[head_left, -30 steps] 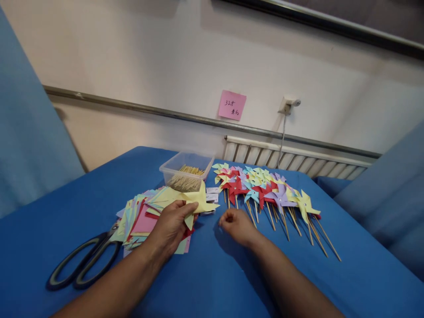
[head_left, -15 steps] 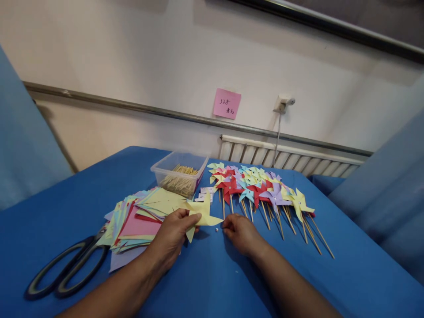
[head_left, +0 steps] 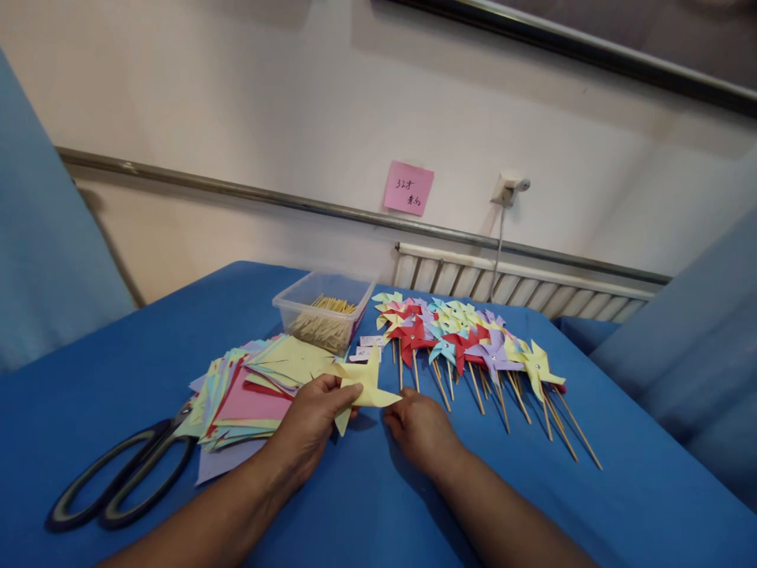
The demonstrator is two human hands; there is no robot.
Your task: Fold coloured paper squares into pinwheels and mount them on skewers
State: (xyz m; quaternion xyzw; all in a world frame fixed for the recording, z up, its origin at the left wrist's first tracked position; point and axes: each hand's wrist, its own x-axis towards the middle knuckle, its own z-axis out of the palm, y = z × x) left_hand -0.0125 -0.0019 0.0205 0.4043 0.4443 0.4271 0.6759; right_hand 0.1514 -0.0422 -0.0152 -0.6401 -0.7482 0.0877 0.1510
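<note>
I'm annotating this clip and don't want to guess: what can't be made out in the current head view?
All in the head view:
Right hand: anything its fingertips may hold, hidden by the hand itself.
Scissors: the blades, hidden by the paper stack.
Yellow paper pinwheel: its underside, turned away and partly behind the left hand.
White cards: their print, too small.

Shows matt, smooth paper in yellow pinwheel [head_left: 367,388] and stacked sheets [head_left: 254,396]. Presents clear, glossy plastic at box [head_left: 289,312], bare, matt wood in sticks [head_left: 332,306], matt cloth across blue tablecloth [head_left: 355,505], dull, smooth metal along wall rail [head_left: 236,190].
</note>
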